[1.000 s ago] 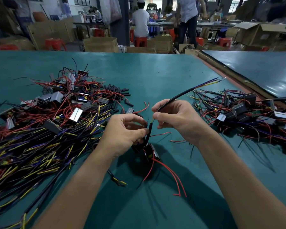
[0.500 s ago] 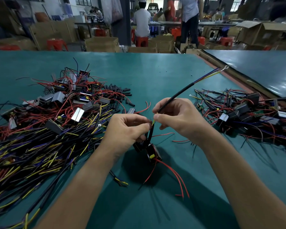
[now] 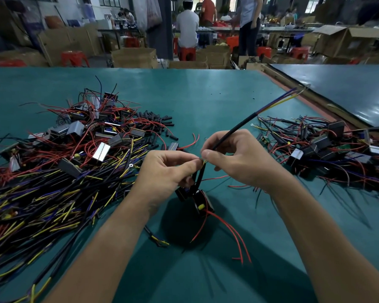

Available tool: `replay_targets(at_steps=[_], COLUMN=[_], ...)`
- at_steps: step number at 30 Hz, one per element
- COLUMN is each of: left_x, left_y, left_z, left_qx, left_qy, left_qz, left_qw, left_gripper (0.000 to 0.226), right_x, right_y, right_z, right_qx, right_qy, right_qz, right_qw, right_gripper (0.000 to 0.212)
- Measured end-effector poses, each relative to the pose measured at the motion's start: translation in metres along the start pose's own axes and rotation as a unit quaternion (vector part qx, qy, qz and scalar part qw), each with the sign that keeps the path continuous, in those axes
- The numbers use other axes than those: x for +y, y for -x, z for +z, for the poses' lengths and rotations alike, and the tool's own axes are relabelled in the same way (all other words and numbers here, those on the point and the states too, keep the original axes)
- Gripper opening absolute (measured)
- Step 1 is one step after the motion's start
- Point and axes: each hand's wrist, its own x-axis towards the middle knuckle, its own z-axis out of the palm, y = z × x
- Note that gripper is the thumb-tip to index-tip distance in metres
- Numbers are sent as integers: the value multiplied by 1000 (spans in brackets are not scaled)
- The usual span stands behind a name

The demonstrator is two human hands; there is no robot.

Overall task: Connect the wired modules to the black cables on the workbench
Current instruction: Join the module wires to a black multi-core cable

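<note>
At the centre of the frame, above the teal-covered workbench [image 3: 206,101], the left hand [image 3: 164,173] pinches thin wire ends between thumb and forefinger while a small black module with red leads [image 3: 202,203] hangs just below it. The right hand [image 3: 239,158], fingers curled, grips a long black sheathed cable [image 3: 239,127] that slants toward the upper right, its purple and yellow cores splayed. A loose heap of black cables and grey modules [image 3: 59,162] fills the left, and a pile of wired assemblies [image 3: 326,149] lies at the right.
</note>
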Motion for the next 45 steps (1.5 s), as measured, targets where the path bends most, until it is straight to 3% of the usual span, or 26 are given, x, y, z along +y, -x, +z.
replay_targets(at_steps=[18,22,33,38,45], left_x=[4,4,2,0,-1], left_y=[-1,-1,-3,-3,-1], left_z=[-2,-2,-2,-1,6], left_qx=[-38,-36,-25,7,50], left_qy=[33,9,39,12,-78], left_qz=[-117,-107,-152,-97,42], left_qw=[992,994,987,995,995], left_gripper=[21,28,15,5,12], right_x=[-3,2,1,3,7], right_y=[4,2,1,1,-1], right_z=[-3,-2,-2,1,2], right_qx=[-66,-52,-62,-68,-39], right_qy=[8,23,18,4,25], right_qz=[-34,-24,-39,-23,-13], right_qw=[997,998,997,997,999], right_gripper=[20,12,20,16,24])
